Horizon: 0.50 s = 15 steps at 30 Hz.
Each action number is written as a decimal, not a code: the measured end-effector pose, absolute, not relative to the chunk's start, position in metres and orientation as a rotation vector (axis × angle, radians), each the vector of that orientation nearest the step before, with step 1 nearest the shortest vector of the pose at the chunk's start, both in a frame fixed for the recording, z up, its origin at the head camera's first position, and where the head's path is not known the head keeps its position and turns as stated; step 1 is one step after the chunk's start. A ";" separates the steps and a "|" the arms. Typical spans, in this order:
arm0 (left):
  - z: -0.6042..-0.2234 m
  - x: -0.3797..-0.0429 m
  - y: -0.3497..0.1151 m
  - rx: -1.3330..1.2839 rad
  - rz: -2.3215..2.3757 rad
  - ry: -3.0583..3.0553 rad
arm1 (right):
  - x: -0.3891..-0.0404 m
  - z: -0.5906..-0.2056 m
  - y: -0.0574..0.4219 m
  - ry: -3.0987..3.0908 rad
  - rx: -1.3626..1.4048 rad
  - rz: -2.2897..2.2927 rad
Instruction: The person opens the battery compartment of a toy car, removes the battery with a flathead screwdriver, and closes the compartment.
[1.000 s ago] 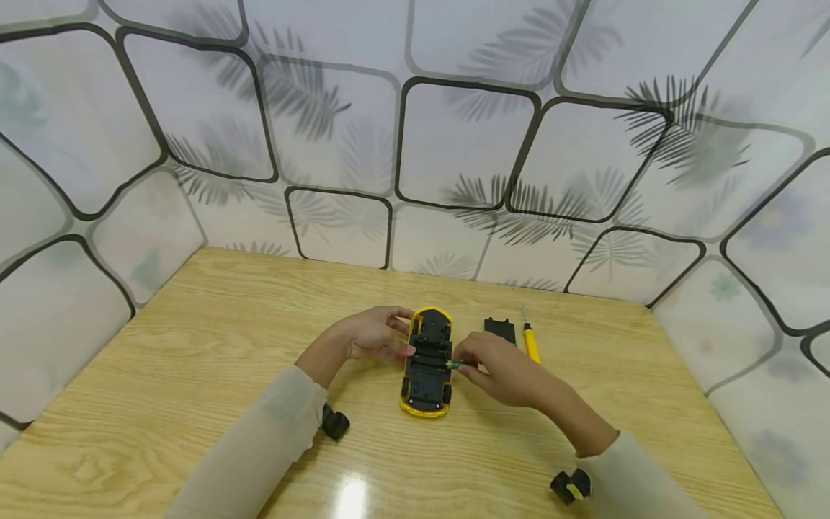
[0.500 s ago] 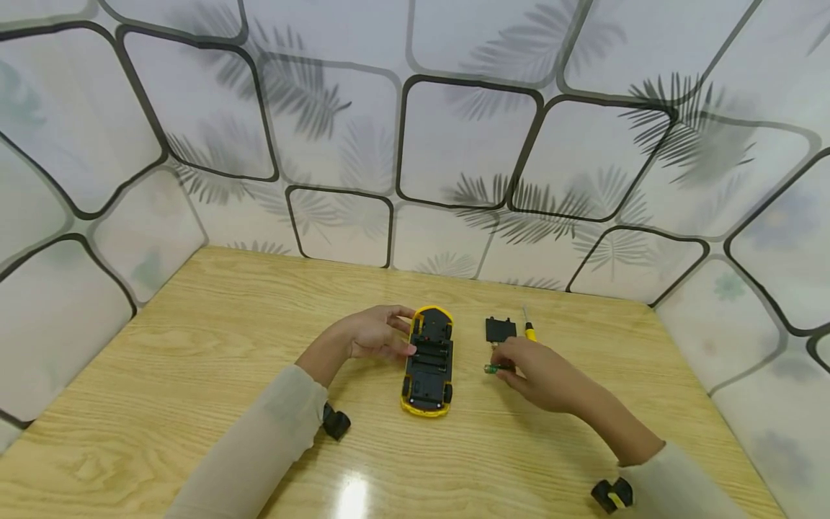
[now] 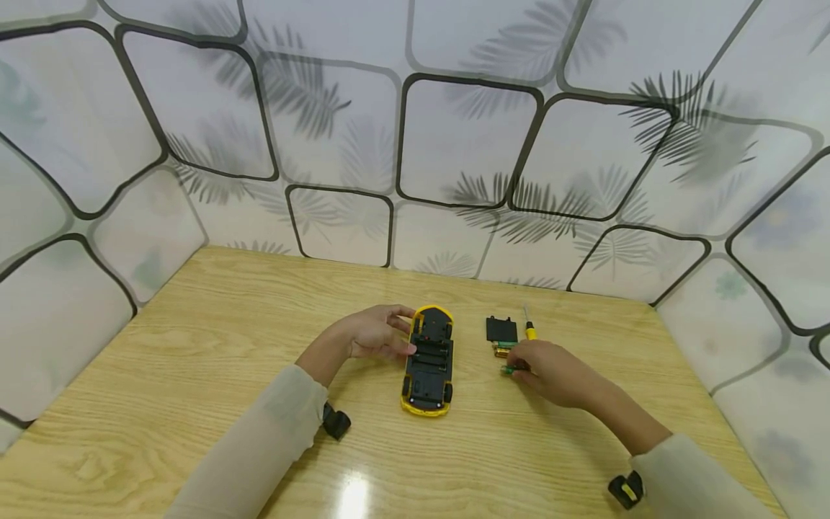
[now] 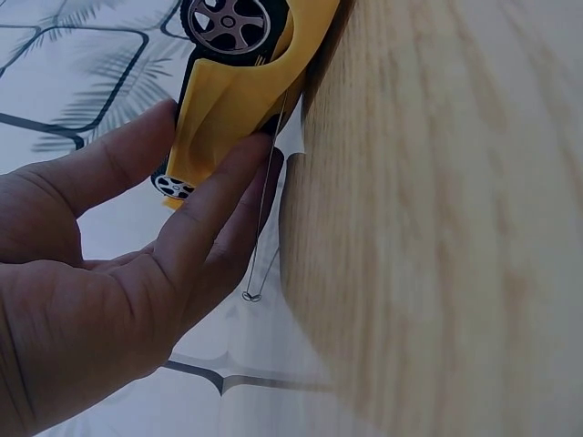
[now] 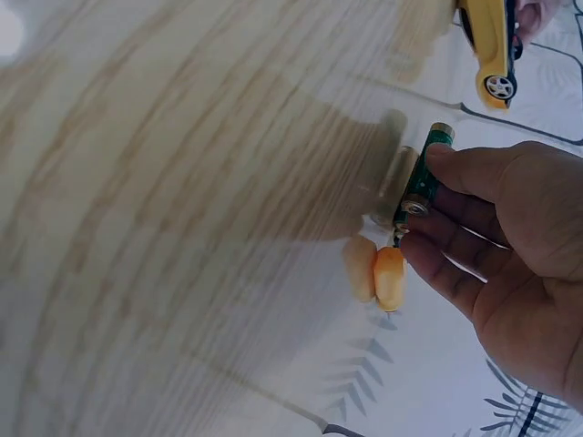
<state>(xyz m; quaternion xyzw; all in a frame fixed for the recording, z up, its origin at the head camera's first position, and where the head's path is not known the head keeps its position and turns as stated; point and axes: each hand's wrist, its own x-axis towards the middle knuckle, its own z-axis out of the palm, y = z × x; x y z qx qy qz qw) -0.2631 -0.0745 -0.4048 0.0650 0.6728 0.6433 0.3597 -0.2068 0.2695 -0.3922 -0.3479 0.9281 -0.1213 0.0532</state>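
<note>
A yellow toy car (image 3: 426,393) lies upside down, its black underside up and the slots of its battery compartment (image 3: 430,358) uncovered. My left hand (image 3: 376,333) grips the car's left side, thumb at the edge of the underside. In the left wrist view, the fingers press along the yellow body (image 4: 223,114). To the right of the car, my right hand (image 3: 558,373) pinches a green battery (image 5: 428,168) between thumb and fingers, low over the table. Just beyond these fingers, more batteries (image 3: 502,351) in green and gold lie side by side, partly hidden by the hand.
A black battery cover (image 3: 501,329) lies behind the batteries. Beside it is a screwdriver (image 3: 531,332) with a yellow handle, partly covered by the right hand. The wooden table (image 3: 259,310) meets a patterned backdrop (image 3: 454,144) at its back and sides.
The right hand has carried the green battery from the car's compartment edge rightward to the other batteries. The left hand and the car have stayed in place.
</note>
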 end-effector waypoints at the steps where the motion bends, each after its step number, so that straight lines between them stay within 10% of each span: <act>1: -0.405 -0.263 -0.075 0.165 1.659 1.732 | -0.207 -0.393 0.270 2.824 -1.062 -0.363; 15: -0.405 -0.264 -0.074 0.165 1.662 1.736 | -0.211 -0.402 0.267 2.864 -1.072 -0.277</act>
